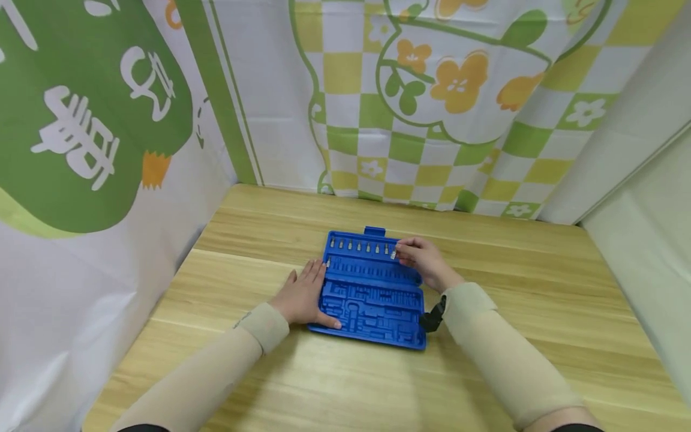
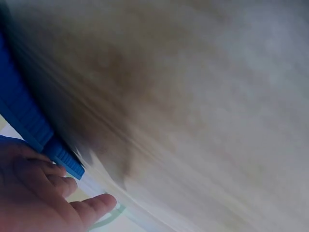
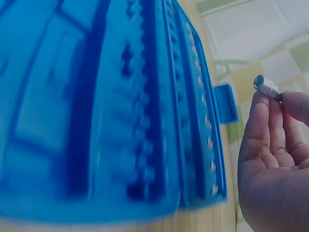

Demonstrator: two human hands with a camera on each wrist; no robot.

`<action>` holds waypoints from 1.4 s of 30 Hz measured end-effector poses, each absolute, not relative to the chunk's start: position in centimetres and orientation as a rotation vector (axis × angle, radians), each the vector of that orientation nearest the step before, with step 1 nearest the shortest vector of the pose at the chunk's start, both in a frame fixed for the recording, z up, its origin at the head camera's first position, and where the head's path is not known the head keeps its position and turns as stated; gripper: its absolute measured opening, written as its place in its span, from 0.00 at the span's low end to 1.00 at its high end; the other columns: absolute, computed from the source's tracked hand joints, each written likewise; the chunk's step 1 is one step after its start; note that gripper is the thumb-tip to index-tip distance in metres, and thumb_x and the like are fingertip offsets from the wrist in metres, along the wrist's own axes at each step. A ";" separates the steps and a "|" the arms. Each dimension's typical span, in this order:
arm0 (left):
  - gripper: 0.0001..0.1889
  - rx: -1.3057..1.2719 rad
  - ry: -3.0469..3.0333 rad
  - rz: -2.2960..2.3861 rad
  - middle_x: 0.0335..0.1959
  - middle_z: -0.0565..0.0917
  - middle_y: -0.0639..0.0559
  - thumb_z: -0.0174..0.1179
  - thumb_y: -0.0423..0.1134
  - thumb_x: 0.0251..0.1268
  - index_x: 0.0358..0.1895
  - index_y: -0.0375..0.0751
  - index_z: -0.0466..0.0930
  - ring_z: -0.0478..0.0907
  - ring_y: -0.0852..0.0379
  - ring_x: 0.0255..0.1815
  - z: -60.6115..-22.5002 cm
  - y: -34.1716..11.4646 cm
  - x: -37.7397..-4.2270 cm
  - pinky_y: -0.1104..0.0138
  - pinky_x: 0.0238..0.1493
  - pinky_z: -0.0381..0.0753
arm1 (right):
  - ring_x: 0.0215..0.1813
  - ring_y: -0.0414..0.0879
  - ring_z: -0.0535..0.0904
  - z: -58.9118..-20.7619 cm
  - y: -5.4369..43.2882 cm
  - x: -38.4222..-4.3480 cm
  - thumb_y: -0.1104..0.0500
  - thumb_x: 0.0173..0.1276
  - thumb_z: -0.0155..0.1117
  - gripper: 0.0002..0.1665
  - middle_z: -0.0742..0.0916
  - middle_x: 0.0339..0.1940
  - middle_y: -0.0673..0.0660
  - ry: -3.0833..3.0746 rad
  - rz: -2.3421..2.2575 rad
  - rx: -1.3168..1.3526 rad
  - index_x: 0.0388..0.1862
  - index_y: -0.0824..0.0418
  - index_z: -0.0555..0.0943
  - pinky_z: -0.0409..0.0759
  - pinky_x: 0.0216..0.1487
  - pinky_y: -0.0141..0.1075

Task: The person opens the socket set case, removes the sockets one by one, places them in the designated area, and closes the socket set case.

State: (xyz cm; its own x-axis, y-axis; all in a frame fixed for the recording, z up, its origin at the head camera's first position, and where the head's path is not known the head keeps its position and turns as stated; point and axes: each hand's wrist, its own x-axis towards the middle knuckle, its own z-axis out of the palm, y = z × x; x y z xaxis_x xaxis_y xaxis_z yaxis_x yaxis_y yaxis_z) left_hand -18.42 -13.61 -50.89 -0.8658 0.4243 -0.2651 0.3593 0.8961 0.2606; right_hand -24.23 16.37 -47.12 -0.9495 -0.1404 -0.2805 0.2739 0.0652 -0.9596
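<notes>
Right hand point(image 1: 423, 261) pinches socket point(image 3: 268, 88) near bits point(image 1: 358, 246) in blue case point(image 1: 372, 277); left hand point(image 1: 305, 294), fingers extended, rests on case's left edge.

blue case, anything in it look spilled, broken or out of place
Nothing looks spilled or damaged in the blue case. Mildly odd: one lone bit near the left hand, apart from the upper row of bits.

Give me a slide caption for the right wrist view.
A right hand pinches a small metal piece near an open blue case.
</notes>
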 end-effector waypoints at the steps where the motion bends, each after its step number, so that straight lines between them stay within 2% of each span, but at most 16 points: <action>1: 0.76 0.583 2.743 0.292 0.85 0.40 0.39 0.67 0.82 0.43 0.84 0.34 0.39 0.35 0.42 0.84 -50.9 -13.6 -18.5 0.39 0.78 0.44 | 0.41 0.39 0.82 -47.1 16.8 -24.1 0.65 0.81 0.55 0.10 0.83 0.41 0.52 2.044 -1.962 0.148 0.55 0.71 0.75 0.83 0.48 0.32; 7: 0.76 0.586 2.731 0.276 0.85 0.37 0.41 0.65 0.82 0.44 0.84 0.36 0.36 0.33 0.43 0.84 -51.2 -13.6 -18.7 0.39 0.78 0.43 | 0.40 0.38 0.82 -47.2 19.8 -23.4 0.64 0.81 0.55 0.07 0.83 0.39 0.50 2.012 -1.992 0.184 0.51 0.67 0.75 0.83 0.48 0.32; 13: 0.75 0.592 2.721 0.247 0.85 0.35 0.41 0.63 0.82 0.47 0.84 0.36 0.35 0.32 0.43 0.84 -51.2 -13.6 -18.6 0.38 0.78 0.41 | 0.41 0.39 0.83 -47.7 22.9 -22.9 0.68 0.82 0.51 0.13 0.82 0.42 0.55 1.975 -1.968 0.170 0.58 0.77 0.69 0.84 0.50 0.32; 24: 0.74 0.612 2.708 0.239 0.85 0.36 0.40 0.62 0.82 0.49 0.84 0.34 0.34 0.32 0.42 0.84 -50.5 -13.7 -18.4 0.38 0.78 0.41 | 0.33 0.35 0.82 -48.7 25.8 -22.9 0.68 0.79 0.54 0.16 0.84 0.38 0.56 2.287 -1.577 0.228 0.56 0.83 0.73 0.84 0.38 0.28; 29: 0.74 0.600 2.695 0.249 0.85 0.35 0.41 0.62 0.82 0.48 0.84 0.35 0.34 0.31 0.43 0.84 -50.6 -13.5 -18.4 0.38 0.78 0.40 | 0.32 0.35 0.81 -49.0 25.6 -23.3 0.67 0.78 0.56 0.14 0.85 0.36 0.56 2.396 -1.429 0.237 0.52 0.81 0.76 0.83 0.36 0.29; 35: 0.75 0.603 2.694 0.254 0.85 0.33 0.41 0.62 0.83 0.48 0.84 0.35 0.33 0.31 0.44 0.84 -51.0 -13.6 -18.6 0.38 0.78 0.39 | 0.32 0.40 0.80 -49.0 25.1 -23.7 0.63 0.77 0.58 0.13 0.87 0.34 0.58 2.603 -1.135 0.182 0.46 0.75 0.82 0.79 0.34 0.31; 42: 0.75 0.600 2.694 0.261 0.85 0.34 0.41 0.62 0.83 0.48 0.84 0.35 0.33 0.31 0.43 0.84 -51.1 -13.7 -18.6 0.38 0.78 0.39 | 0.34 0.46 0.80 -49.3 24.4 -24.0 0.63 0.76 0.59 0.11 0.86 0.33 0.59 2.683 -1.015 0.155 0.40 0.71 0.82 0.77 0.35 0.34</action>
State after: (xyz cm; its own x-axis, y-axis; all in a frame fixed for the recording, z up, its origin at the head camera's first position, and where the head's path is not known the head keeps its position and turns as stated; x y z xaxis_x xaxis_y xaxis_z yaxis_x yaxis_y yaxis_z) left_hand -18.62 -13.74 -51.08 -0.8422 0.4403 -0.3112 0.3724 0.8924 0.2550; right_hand -23.98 24.43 -49.26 -0.9583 0.0053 -0.2856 0.1931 0.7490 -0.6338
